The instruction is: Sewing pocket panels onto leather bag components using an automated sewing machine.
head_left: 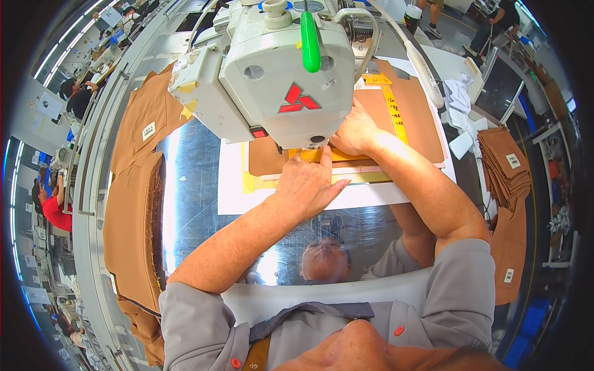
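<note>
A large white sewing machine head (288, 74) hangs over the work, with a green handle (310, 46) on its front. Beneath it lies a brown fabric panel (427, 133) edged with yellow strips (393, 111), on a white sheet (235, 195). My left hand (306, 185) rests at the panel's near edge under the head, index finger and thumb stretched apart, its other fingertips by the yellow strip. My right hand (354, 135) reaches in beside the head's right side onto the panel. The machine head hides most of its fingers. The needle area is hidden too.
Stacked brown fabric pieces (133, 229) lie to the left, and more brown pieces (504, 167) hang at the right. A shiny metal plate (204, 253) is in front of me. A white cable-like handle (424, 74) arcs beside the head. Other people work farther off.
</note>
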A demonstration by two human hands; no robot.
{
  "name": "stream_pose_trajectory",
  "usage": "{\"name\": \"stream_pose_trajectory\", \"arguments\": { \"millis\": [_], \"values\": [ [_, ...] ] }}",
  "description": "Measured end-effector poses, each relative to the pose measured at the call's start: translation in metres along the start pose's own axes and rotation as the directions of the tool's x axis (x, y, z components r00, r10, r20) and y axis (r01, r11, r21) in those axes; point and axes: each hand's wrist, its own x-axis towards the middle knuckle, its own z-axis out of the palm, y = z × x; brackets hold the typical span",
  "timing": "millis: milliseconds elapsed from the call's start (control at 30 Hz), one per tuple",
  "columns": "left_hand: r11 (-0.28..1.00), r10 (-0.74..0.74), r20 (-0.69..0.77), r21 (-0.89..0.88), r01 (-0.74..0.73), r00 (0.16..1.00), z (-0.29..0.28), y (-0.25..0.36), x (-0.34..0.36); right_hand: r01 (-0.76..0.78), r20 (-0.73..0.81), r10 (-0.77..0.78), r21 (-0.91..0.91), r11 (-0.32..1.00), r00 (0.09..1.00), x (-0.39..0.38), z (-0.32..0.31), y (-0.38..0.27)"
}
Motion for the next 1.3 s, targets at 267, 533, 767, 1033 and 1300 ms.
{"name": "stream_pose_trajectory", "arguments": {
  "millis": [267,533,767,1033,1300],
  "values": [
    [1.000,0.020,-0.053,-0.015,-0.021,0.998,0.009,-0.004,-0.004,0.014,-0.024,-0.014,-0.023,1.000,1.000,0.000,0.004,-0.003],
    [0.997,-0.013,0.024,-0.078,0.014,1.000,0.002,-0.005,-0.002,-0.033,0.007,0.033,-0.007,0.999,0.999,0.001,0.002,-0.003],
    [0.995,0.085,-0.132,-0.048,-0.092,0.988,0.007,-0.003,-0.010,-0.016,-0.058,0.017,0.024,1.000,0.998,-0.012,-0.003,-0.010],
    [0.993,0.084,-0.026,-0.076,-0.086,0.996,-0.007,0.003,-0.027,0.011,-0.088,-0.010,0.012,1.000,0.996,-0.023,-0.019,-0.020],
    [0.985,0.102,-0.035,-0.134,-0.106,0.994,-0.015,0.003,-0.043,0.062,-0.114,-0.058,0.034,0.997,0.992,-0.040,-0.016,-0.021]
  ]
}}
